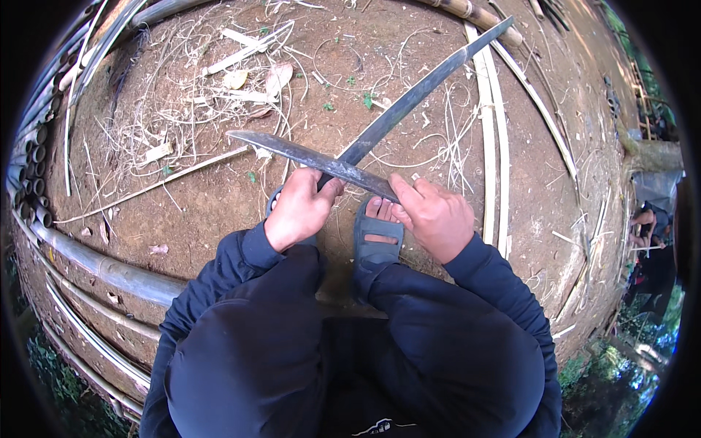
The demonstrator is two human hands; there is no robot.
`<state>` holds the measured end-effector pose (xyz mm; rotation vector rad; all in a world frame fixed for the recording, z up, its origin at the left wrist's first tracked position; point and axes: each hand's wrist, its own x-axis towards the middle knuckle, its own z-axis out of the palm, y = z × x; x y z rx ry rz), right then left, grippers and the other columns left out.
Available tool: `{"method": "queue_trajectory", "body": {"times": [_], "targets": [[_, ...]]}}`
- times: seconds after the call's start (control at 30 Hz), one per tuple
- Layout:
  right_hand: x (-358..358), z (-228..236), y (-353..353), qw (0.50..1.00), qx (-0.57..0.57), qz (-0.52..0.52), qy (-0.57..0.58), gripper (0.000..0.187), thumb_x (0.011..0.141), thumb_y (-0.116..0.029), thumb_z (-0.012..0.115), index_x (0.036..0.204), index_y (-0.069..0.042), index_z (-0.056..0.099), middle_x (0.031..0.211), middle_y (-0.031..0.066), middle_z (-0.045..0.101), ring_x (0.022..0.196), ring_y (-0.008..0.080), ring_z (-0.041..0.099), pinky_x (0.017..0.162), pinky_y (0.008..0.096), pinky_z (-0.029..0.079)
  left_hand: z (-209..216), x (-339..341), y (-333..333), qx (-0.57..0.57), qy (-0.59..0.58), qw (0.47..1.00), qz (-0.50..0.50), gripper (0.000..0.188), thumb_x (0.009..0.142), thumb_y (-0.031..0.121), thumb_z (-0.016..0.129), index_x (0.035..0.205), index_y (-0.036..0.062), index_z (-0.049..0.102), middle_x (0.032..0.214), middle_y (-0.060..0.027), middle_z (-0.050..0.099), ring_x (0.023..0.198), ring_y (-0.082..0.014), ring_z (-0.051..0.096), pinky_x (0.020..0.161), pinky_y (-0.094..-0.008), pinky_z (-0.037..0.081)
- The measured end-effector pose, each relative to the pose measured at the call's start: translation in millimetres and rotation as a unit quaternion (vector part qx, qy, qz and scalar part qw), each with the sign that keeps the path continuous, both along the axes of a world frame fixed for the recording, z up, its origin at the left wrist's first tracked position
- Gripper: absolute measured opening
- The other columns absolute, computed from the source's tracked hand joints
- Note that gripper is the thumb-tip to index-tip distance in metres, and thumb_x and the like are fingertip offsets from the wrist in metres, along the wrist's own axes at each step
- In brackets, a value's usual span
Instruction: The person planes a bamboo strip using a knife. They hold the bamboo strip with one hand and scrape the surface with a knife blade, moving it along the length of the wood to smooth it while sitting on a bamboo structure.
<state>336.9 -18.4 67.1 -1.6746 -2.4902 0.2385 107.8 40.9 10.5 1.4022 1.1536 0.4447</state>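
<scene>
Dark grey, metal-looking blades cross above the dirt floor (pixel 219 226): the short blade (pixel 296 151) lies over the long blade (pixel 423 91), apparently touching it. The left grip (pixel 299 208) is closed round the black near end of the long blade, which points far right; the right grip (pixel 438 215) pinches the right end of the short blade, whose tip points left. As I judge it, handling this well calls for a firm left fist, light pressure from the right and one constant angle at the crossing. I'd want the right sandal (pixel 378 252) farther back, since its bare toes (pixel 380 209) look close beneath the short blade. As for writing, one small white mark (pixel 381 425) shows on the dark clothing (pixel 467 328), too small to read; I make out no label on either blade.
</scene>
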Motion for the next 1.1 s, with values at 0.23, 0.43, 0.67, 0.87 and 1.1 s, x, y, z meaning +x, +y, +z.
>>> {"method": "queue_trajectory", "body": {"times": [0.23, 0.43, 0.67, 0.87, 1.1], "targets": [[43, -3, 21, 0.988, 0.031, -0.087, -0.121, 0.018, 0.091, -0.021, 0.062, 0.106, -0.010, 0.059, 0.068, 0.0093, 0.061, 0.054, 0.0248, 0.065, 0.045, 0.0395, 0.051, 13, -10, -5, -0.126, 0.008, 0.992, -0.011, 0.020, 0.099, 0.018, 0.058, 0.107, 0.0018, 0.065, 0.070, -0.0008, 0.055, 0.062, -0.0073, 0.050, 0.056, -0.0269, 0.045], [-9, 22, -3, 0.998, -0.005, 0.061, -0.036, 0.028, 0.088, -0.029, 0.067, 0.107, -0.010, 0.062, 0.065, 0.0027, 0.054, 0.052, 0.0175, 0.063, 0.047, 0.0345, 0.050, -13, -8, -20, 0.024, 0.014, 0.999, 0.034, 0.015, 0.097, 0.014, 0.059, 0.102, 0.0008, 0.065, 0.070, -0.0051, 0.062, 0.060, -0.0139, 0.055, 0.059, -0.0321, 0.045], [13, 13, 13, 0.996, 0.030, 0.040, -0.068, 0.027, 0.088, -0.025, 0.067, 0.109, -0.009, 0.062, 0.066, 0.0040, 0.056, 0.050, 0.0195, 0.062, 0.046, 0.0343, 0.051, 20, -4, -4, -0.076, 0.043, 0.996, -0.007, 0.021, 0.097, 0.020, 0.061, 0.095, -0.0010, 0.065, 0.061, -0.0084, 0.056, 0.057, -0.0142, 0.052, 0.058, -0.0347, 0.043], [70, 9, 31, 0.996, 0.015, -0.035, -0.083, 0.016, 0.091, -0.019, 0.061, 0.103, -0.009, 0.060, 0.064, 0.0104, 0.061, 0.050, 0.0220, 0.063, 0.045, 0.0354, 0.052, -1, -18, -13, -0.076, -0.017, 0.997, 0.001, 0.022, 0.097, 0.019, 0.061, 0.102, -0.0022, 0.064, 0.065, -0.0109, 0.058, 0.062, -0.0144, 0.054, 0.061, -0.0337, 0.045], [80, -3, 39, 0.991, 0.018, -0.111, -0.073, 0.015, 0.091, -0.015, 0.062, 0.103, -0.006, 0.060, 0.063, 0.0112, 0.061, 0.051, 0.0251, 0.064, 0.046, 0.0377, 0.053, -1, -24, -17, -0.099, -0.024, 0.994, -0.038, 0.026, 0.102, 0.022, 0.056, 0.120, 0.0050, 0.062, 0.081, 0.0057, 0.052, 0.071, -0.0041, 0.050, 0.058, -0.0238, 0.045]]}}
